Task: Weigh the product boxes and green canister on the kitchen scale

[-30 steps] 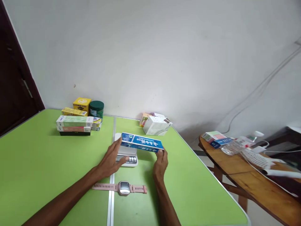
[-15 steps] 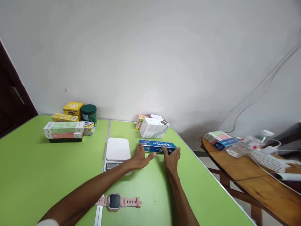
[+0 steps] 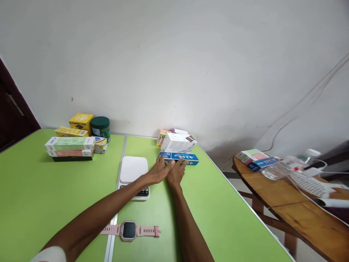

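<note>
Tabletop edge (image 3: 241,196) runs near the blue box (image 3: 178,155).

On your bench (image 3: 231,225), a watch (image 3: 129,230) lies nearest you, the scale (image 3: 134,169) behind it. Right of the scale, a toothpaste box (image 3: 191,158) rests just before a carton (image 3: 177,143). Far left sit stacked boxes (image 3: 70,145), a jar (image 3: 100,127) behind and right of them.
</note>
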Motion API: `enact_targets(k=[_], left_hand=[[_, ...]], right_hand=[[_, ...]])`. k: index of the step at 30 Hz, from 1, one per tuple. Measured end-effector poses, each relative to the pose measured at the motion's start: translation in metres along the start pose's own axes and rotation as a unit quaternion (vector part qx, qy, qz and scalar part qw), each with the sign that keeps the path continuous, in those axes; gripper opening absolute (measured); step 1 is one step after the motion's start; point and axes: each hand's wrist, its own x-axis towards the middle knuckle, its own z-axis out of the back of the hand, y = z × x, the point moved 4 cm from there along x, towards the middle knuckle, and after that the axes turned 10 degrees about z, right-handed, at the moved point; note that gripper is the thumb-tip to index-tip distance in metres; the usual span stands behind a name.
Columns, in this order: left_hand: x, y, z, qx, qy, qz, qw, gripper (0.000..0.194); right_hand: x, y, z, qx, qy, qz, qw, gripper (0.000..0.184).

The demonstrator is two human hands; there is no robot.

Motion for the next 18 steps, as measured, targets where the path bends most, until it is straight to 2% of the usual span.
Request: enact_targets(k=[4,7,9,12,14,16,18], left_hand=[[-0.046,0.006,0.022,0.003,-0.003,-0.039,0.999,0.094],[-0.084,0.03,0.045,-0.003,-0.039,-0.054,0.998,0.084],[-0.106,0.049,0.066,-0.017,-0.088,-0.082,0.993,0.074],[-0.134,0.079,0.107,-0.012,-0.201,-0.128,0.971,0.063],[-0.149,0.1,0.138,0.023,-0.305,-0.15,0.94,0.061],[-0.162,0.124,0.171,0.062,-0.427,-0.158,0.888,0.067],[-0.171,0.151,0.203,0.079,-0.542,-0.141,0.825,0.079]], right_hand=[[0.005,0.014,-0.007,-0.021,0.0,-0.024,0.999,0.114],[0.009,0.017,-0.007,-0.025,-0.012,-0.033,0.999,0.117],[0.012,0.019,-0.006,-0.018,-0.02,-0.034,0.999,0.12],[0.015,0.017,-0.006,-0.014,-0.012,-0.046,0.999,0.126],[0.013,0.01,-0.006,-0.018,0.0,-0.056,0.998,0.131],[0.01,0.0,-0.004,-0.015,-0.003,-0.051,0.999,0.134],[0.011,-0.007,-0.001,0.003,-0.006,-0.012,1.0,0.133]])
